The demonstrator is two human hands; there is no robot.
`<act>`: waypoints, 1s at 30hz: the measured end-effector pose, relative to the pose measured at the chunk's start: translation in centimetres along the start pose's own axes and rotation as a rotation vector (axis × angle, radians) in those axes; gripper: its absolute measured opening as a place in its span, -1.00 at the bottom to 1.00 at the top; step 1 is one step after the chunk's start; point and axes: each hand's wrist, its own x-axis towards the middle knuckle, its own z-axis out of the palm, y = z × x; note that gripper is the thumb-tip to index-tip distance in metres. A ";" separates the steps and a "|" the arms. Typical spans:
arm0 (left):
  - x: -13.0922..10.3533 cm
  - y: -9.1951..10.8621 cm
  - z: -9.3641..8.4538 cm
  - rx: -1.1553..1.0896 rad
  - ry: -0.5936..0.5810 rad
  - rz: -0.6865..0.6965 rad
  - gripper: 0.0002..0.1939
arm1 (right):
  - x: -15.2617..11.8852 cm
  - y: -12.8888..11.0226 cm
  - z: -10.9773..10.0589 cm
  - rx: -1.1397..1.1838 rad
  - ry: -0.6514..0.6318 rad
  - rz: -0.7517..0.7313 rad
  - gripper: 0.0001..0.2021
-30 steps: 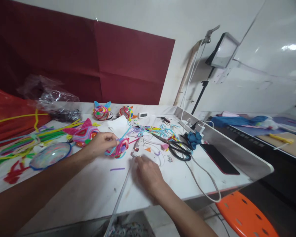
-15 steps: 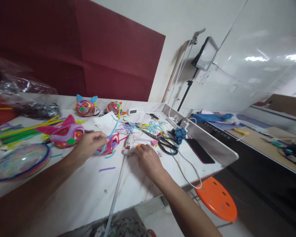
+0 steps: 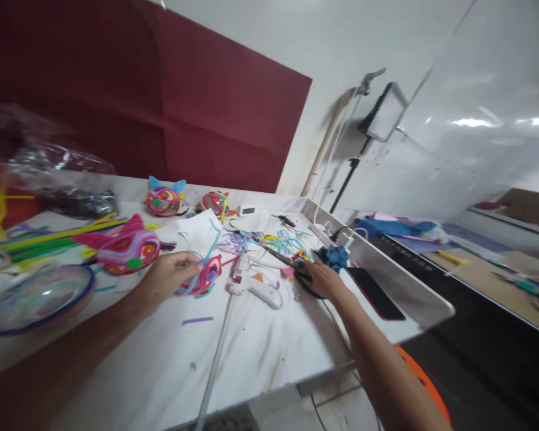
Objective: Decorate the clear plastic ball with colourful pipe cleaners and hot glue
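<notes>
My left hand (image 3: 173, 276) is closed in a pinch on a light blue pipe cleaner (image 3: 212, 242), which sticks up from its fingertips. Right beside those fingers is a small pink and blue coiled piece (image 3: 211, 272); whether the hand touches it I cannot tell. Farther right, my right hand (image 3: 321, 276) has its fingers over the black handles of the scissors (image 3: 281, 256), whose blades point away to the left. Between the hands lies a white glue gun (image 3: 260, 290) with a long clear glue stick (image 3: 215, 359) coming out of its back.
Pink cat-like mask (image 3: 128, 250), clear colour-rimmed dome (image 3: 40, 296) and pipe cleaners (image 3: 63, 232) lie left. Two decorated masks, one blue-eared (image 3: 165, 200), stand at the back near a small digital display (image 3: 247, 211). A phone (image 3: 374, 293), cables and a raised table edge (image 3: 386, 281) are right.
My right hand has left the glue gun and moved right onto the scissors' handles. My left hand keeps its pinch on the blue pipe cleaner. The view has shifted slightly.
</notes>
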 end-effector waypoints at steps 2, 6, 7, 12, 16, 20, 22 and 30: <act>0.0 -0.3 -0.1 -0.021 0.011 -0.020 -0.69 | 0.3 0.3 0.2 -0.009 -0.009 -0.034 -0.69; 0.0 -0.5 -0.4 -0.028 0.000 -0.034 -0.69 | 0.6 1.2 0.1 -0.005 0.001 -0.058 -0.58; 0.0 -0.6 -0.4 -0.034 -0.007 -0.033 -0.69 | 0.6 1.5 0.0 0.005 0.022 -0.057 -0.52; 0.5 -1.7 -0.6 -0.042 -0.024 -0.032 -0.68 | -0.4 2.9 -0.6 0.066 0.169 0.000 -0.47; 0.8 -2.7 -0.5 -0.034 -0.013 0.014 -0.72 | -2.3 3.2 -1.5 0.209 0.294 0.034 -0.60; 0.6 -2.3 -0.3 -0.018 -0.017 0.047 -0.71 | -4.5 1.4 -2.4 0.461 0.356 -0.148 -0.63; 0.3 -1.8 -0.2 -0.020 -0.007 0.058 -0.70 | -5.4 -0.2 -2.8 0.572 0.340 -0.284 -0.65; -0.5 -1.3 -0.5 -0.059 -0.010 0.026 -0.69 | -6.1 -5.2 -3.8 0.701 0.149 -0.531 -0.53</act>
